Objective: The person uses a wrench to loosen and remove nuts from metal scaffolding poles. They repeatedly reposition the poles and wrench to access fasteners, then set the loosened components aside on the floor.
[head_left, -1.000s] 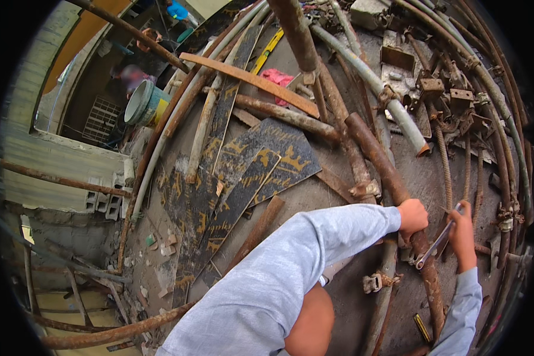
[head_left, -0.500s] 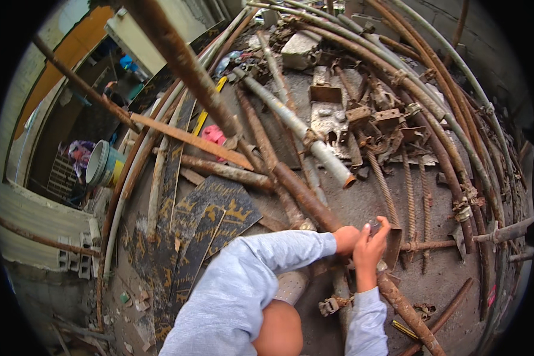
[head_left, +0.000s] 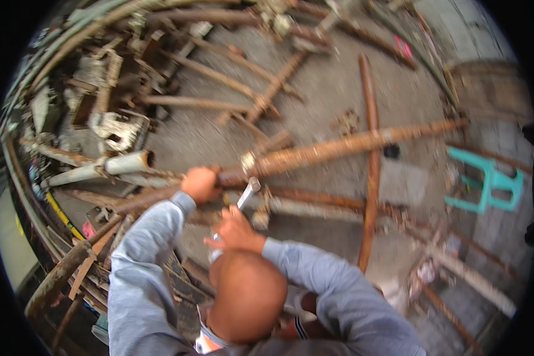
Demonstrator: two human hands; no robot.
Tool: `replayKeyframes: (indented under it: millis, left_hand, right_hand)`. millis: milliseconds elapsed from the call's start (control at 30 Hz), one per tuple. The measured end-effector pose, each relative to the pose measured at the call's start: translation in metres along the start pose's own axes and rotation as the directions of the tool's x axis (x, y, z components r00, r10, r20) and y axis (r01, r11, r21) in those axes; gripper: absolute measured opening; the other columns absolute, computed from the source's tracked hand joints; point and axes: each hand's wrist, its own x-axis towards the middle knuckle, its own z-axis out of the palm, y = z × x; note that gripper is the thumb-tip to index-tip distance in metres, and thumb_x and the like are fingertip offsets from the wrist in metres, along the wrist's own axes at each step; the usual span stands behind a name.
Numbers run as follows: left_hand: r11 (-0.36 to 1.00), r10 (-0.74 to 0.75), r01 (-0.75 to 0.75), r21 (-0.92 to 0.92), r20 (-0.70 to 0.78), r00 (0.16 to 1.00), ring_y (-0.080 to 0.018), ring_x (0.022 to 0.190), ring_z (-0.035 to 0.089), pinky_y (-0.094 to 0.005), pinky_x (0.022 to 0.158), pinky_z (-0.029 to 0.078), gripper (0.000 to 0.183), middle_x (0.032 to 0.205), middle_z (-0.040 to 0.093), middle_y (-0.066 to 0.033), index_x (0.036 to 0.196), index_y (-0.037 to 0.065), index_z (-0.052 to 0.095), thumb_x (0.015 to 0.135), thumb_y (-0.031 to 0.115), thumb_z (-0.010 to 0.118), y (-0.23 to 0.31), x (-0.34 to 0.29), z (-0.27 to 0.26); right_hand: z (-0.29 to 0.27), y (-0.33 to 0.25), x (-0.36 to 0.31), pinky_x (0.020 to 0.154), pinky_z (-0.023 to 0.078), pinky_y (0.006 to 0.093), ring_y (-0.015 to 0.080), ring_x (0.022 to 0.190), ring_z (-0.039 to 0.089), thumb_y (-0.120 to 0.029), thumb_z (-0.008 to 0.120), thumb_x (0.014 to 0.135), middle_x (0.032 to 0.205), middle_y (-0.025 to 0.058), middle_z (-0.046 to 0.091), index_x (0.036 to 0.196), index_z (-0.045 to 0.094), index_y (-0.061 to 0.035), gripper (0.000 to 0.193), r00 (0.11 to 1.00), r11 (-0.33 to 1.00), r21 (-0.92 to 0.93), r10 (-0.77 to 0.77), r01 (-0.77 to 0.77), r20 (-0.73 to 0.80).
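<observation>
- Since the earlier frame, your view swings to the right and a teal plastic chair (head_left: pixel 488 184) comes in; your right hand (head_left: pixel 238 230) now sits apart from your left hand (head_left: pixel 200 183), nearer your body.
- Left fingers: clenched around the rusty pipe (head_left: pixel 338 147), which runs out past them to your right.
- Right fingers: grasping the wrench (head_left: pixel 245 198) by its shank, ring head pointing away from you, beyond the fingertips.
- Step in hand, by my reading: you steady the pipe and bring the wrench up to the pale, crusted clamp (head_left: pixel 248 161), just right of your left fingers.
- Next move seems to call for seating the ring on a nut there, left grip firm; whether the head touches anything yet, I can't tell.
- Wrench: silvery, slim, blurred; its near end is partly hidden by your right fingers.
- Pipe: brown, scaly, darker beside your left fingers, more orange farther right.
</observation>
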Motion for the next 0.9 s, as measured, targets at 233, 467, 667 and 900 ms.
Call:
replayKeyframes:
  millis: [233, 467, 667, 900]
  left_hand:
    - [0.994, 0.084, -0.077, 0.078, -0.09, 0.992, -0.0453, 0.079, 0.069, -0.0527, 0.073, 0.056, 0.048, 0.082, 0.07, -0.0245, 0.101, 0.003, 0.063, 0.072, 0.037, 0.08, 0.01, 0.006, -0.012]
    - [0.999, -0.053, 0.054, 0.001, -0.211, 0.976, -0.043, 0.088, 0.072, -0.0502, 0.077, 0.057, 0.094, 0.091, 0.073, -0.0262, 0.12, -0.001, 0.064, 0.069, 0.078, 0.072, 0.048, 0.007, -0.007]
    - [0.998, -0.066, 0.067, 0.002, -0.144, 0.987, -0.0416, 0.092, 0.072, -0.0492, 0.079, 0.057, 0.102, 0.092, 0.073, -0.0268, 0.11, -0.003, 0.07, 0.056, 0.083, 0.077, 0.067, 0.029, -0.01]
    - [0.993, -0.113, 0.119, 0.024, -0.163, 0.98, -0.0402, 0.088, 0.073, -0.0488, 0.08, 0.057, 0.099, 0.089, 0.073, -0.0254, 0.096, -0.005, 0.073, 0.054, 0.084, 0.078, 0.073, 0.031, -0.007]
  right_hand:
    - [-0.003, 0.008, -0.014, 0.094, 0.034, 0.0558, 0.0288, 0.108, 0.051, -0.043, 0.073, 0.075, 0.09, 0.004, 0.056, 0.061, 0.07, -0.0068, 0.039, 0.994, 0.997, -0.065, -0.05, 0.044, -0.096]
    - [-0.005, 0.008, -0.057, 0.106, 0.026, 0.0561, 0.0378, 0.129, 0.038, -0.033, 0.076, 0.071, 0.14, 0.0098, 0.051, 0.063, 0.067, -0.0072, 0.028, 0.969, 0.992, -0.071, 0.086, -0.105, -0.232]
    - [-0.013, 0.002, -0.081, 0.109, 0.034, 0.0579, 0.0483, 0.131, 0.033, -0.019, 0.073, 0.071, 0.144, 0.0174, 0.046, 0.065, 0.067, -0.0009, 0.02, 0.936, 0.979, 0.085, 0.203, -0.186, -0.287]
    - [-0.042, 0.025, -0.089, 0.078, 0.055, 0.039, 0.0326, 0.099, 0.064, 0.003, 0.069, 0.076, 0.13, 0.0196, 0.048, 0.101, 0.059, 0.0005, 0.027, 0.912, 0.913, 0.323, 0.333, -0.249, -0.241]
